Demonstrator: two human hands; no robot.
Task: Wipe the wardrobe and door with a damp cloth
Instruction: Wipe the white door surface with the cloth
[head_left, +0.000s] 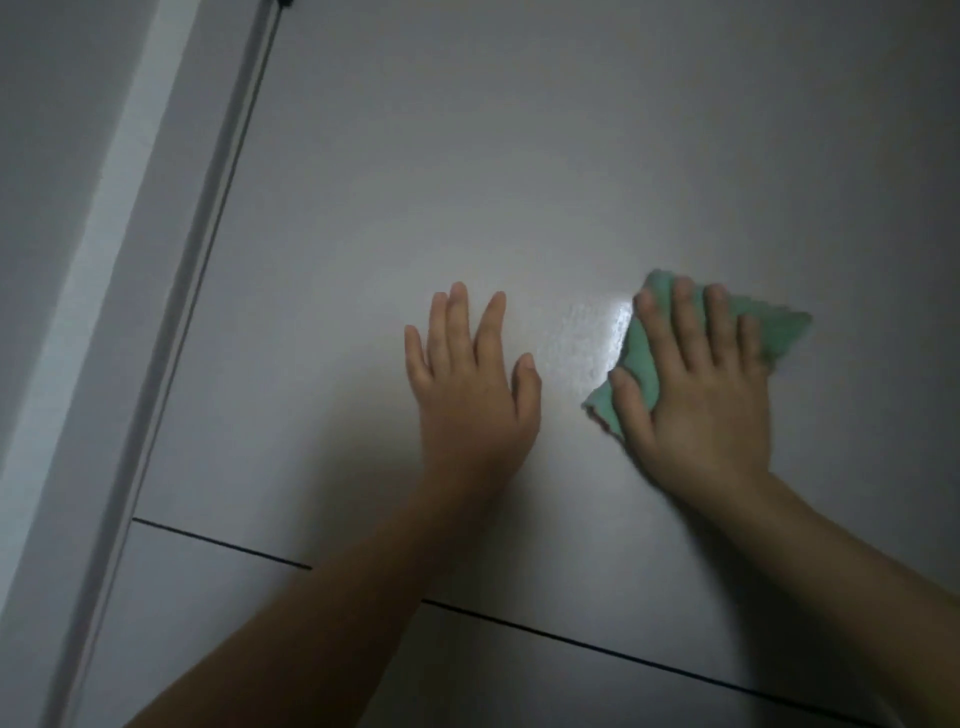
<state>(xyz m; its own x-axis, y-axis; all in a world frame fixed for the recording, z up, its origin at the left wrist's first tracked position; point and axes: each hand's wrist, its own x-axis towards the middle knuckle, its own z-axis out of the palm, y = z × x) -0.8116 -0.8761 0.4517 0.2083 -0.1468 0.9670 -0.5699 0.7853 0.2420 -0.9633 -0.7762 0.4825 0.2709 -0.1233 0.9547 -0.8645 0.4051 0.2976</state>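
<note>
A pale grey door panel (467, 182) fills most of the head view. My left hand (470, 384) lies flat against it with fingers straight and spread, holding nothing. To its right, my right hand (696, 384) presses a green cloth (779, 327) flat on the panel with straight fingers; the cloth shows past the fingertips and beside the thumb. A glossy wet patch (597, 332) shines between the two hands.
A thin dark groove (571, 636) crosses the panel below the hands, running down to the right. Along the left runs the door's edge with a dark seam (208, 249) and a pale frame (88, 291) beside it.
</note>
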